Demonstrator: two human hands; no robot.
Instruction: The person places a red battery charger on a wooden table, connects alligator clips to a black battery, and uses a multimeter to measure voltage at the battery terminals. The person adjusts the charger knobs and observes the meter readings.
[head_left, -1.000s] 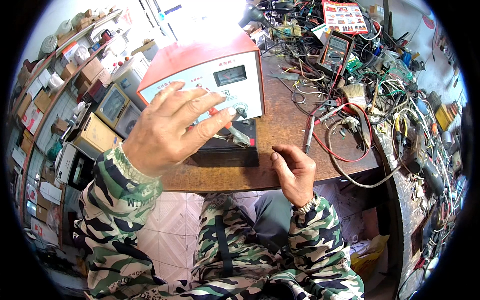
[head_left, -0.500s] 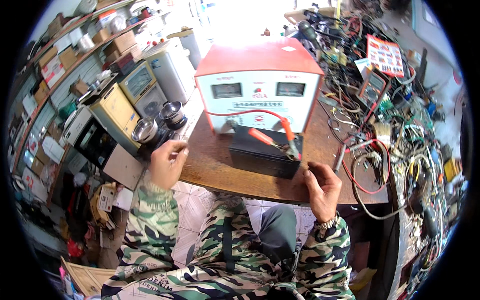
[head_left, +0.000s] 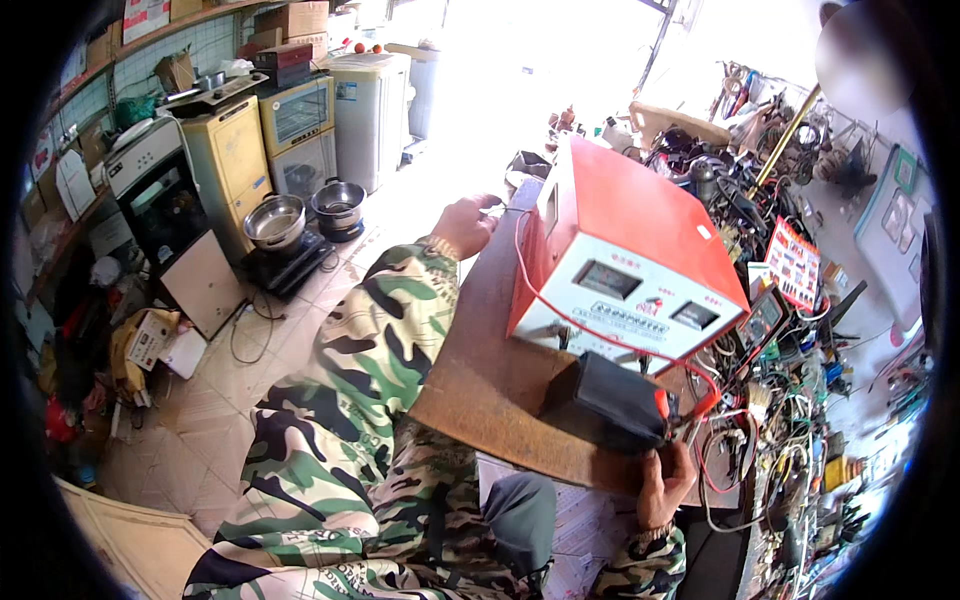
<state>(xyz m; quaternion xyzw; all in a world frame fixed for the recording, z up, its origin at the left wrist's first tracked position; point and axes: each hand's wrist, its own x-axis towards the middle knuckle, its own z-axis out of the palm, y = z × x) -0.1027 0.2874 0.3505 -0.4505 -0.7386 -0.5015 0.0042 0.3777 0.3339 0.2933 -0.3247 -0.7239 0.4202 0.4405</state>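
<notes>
A black box-shaped battery (head_left: 605,402) lies on the wooden tabletop (head_left: 490,400), in front of a charger with a red top and white front (head_left: 640,220). A red-handled clamp (head_left: 708,400) on a red cable is at the battery's right end. There my right hand (head_left: 665,488) has its thumb and fingers bent at the battery's near corner; what lies between them is hidden. My left hand (head_left: 466,226) stretches past the charger's left side, fingers drawn together beside a thin cable (head_left: 518,240). I cannot make out what they hold.
Tangled wires and a multimeter (head_left: 765,318) crowd the right side. Metal pots (head_left: 275,222) stand on the left, near yellow cabinets (head_left: 228,165). The table's near edge curves in front of my legs.
My left hand has moved forward and right, to the charger's far left side. My right hand has come in against the battery's end. The view has turned, so the charger appears tilted.
</notes>
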